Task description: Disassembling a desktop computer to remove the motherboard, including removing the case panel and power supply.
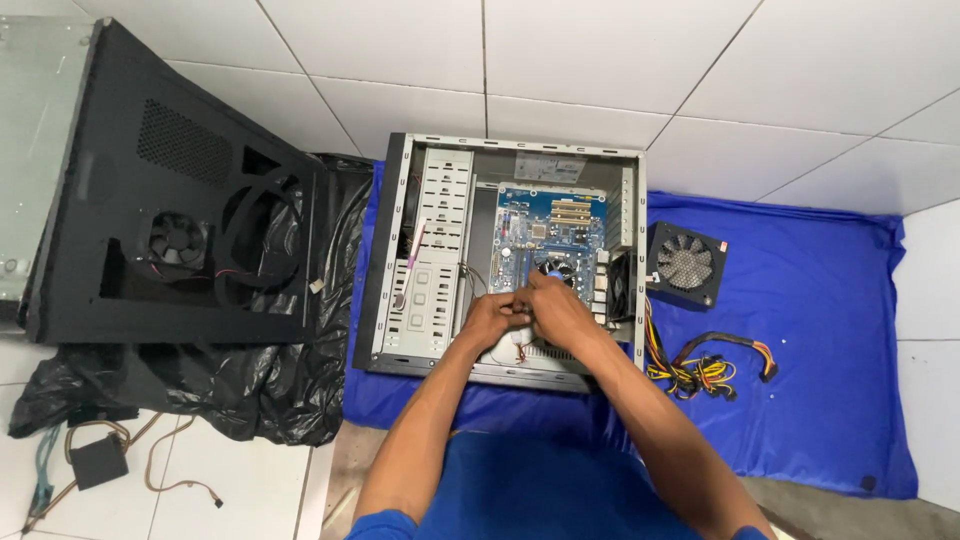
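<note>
Forearms reach forward from the bottom edge, bare below blue sleeves, and converge over the open computer case (400, 250) lying flat on a blue mat (820, 330). The left arm angles up and to the right, the right arm up and to the left, so the two wrists meet near the case's front lower part.

The left hand (487, 320) is curled, knuckles up, fingers folded in toward the right hand. The right hand (556, 308) lies over and just beside it, fingers bent and pressed down toward the same spot. Both hands are closed around something small between them; what they pinch is hidden by the fingers, and I cannot tell whether it is a wire or a connector. Thin wires (520, 350) show just under the hands.

The blue motherboard (545, 232) sits inside the case, directly beyond the fingertips, its lower edge covered by the hands. A round cooler fan (556, 268) on the board is touching or nearly under the right hand's fingers. The metal drive cage (430, 260) stands to the left of the left hand.

Off to the right, on the mat, lies a black power supply (686, 264) with its bundle of yellow and black cables (700, 370), well apart from the hands. To the left, the black side panel (180, 200) with a small fan leans over a black plastic sheet (250, 390).
</note>
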